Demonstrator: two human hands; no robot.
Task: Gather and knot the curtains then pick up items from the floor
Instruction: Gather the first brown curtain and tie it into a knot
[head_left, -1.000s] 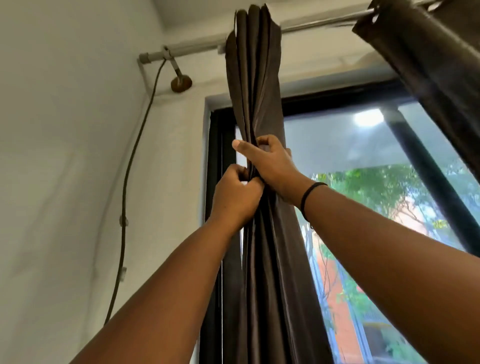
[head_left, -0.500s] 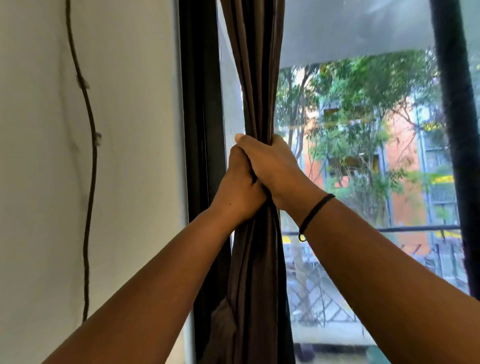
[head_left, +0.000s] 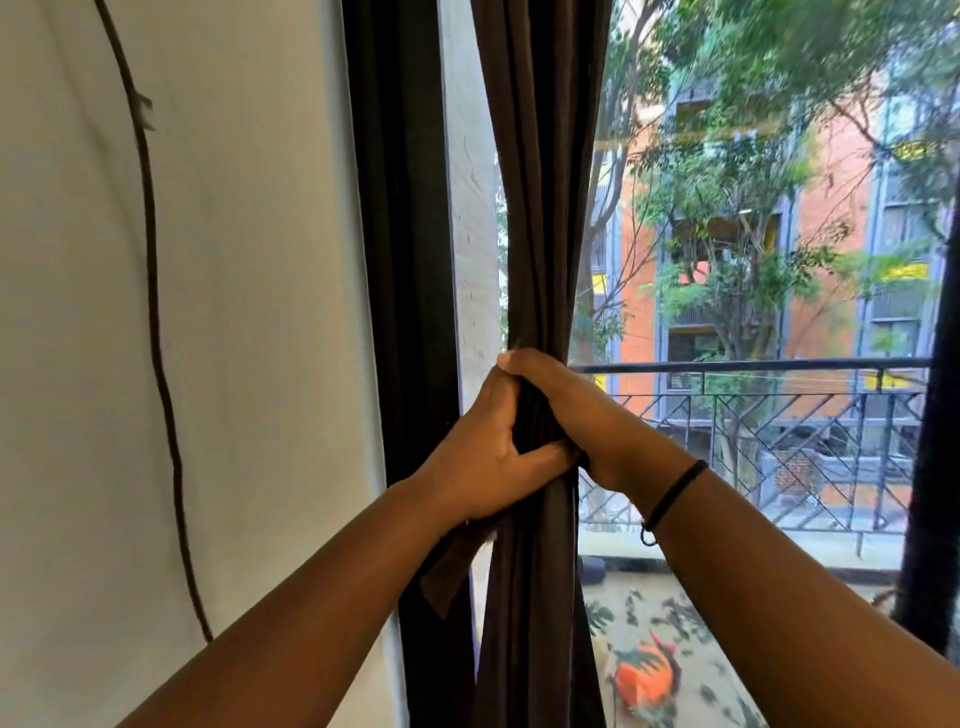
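Observation:
A dark brown curtain (head_left: 540, 208) hangs bunched into a narrow column in front of the window. My left hand (head_left: 483, 457) grips the bundle from the left, thumb across its front. My right hand (head_left: 582, 415) wraps it from the right, fingers curled over the top of the left hand. A black band circles my right wrist. Below the hands the curtain falls straight down out of view.
A black window frame (head_left: 400, 260) stands just left of the curtain, beside a white wall with a dark cable (head_left: 153, 312) running down it. Through the glass are a balcony railing (head_left: 779, 395), trees and an orange building. A patterned cloth with an orange shape (head_left: 647, 675) lies low right.
Both hands have slid down the curtain, squeezing it tighter, from near the rod to about railing height. My view has dropped with them; the rod is no longer in view.

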